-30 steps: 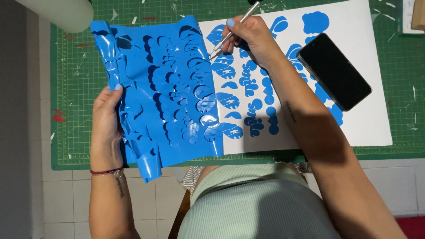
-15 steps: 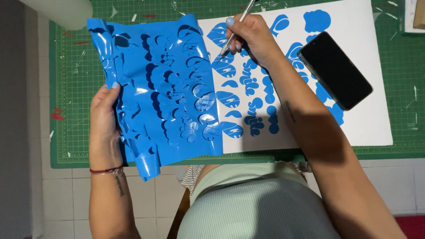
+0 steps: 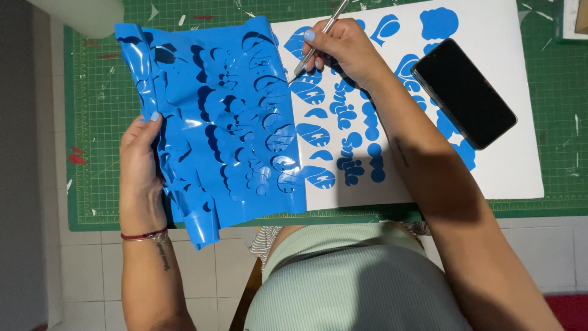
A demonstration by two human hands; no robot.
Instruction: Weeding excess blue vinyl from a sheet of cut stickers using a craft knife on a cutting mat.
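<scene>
Vinyl (image 3: 214, 122) in L hand (image 3: 142, 162), R hand (image 3: 343, 49) w/ tool (image 3: 315, 46)

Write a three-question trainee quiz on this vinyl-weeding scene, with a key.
1. True or false: the left hand grips the peeled blue vinyl sheet.
2. What does the right hand hold? A) scissors B) a thin metal weeding tool C) a brush
3. Fill in: the black phone lies on the white ___ sheet.

Key: 1 true; 2 B; 3 backing. The backing sheet rests on a green cutting mat, with blue shapes left stuck to it.
</scene>
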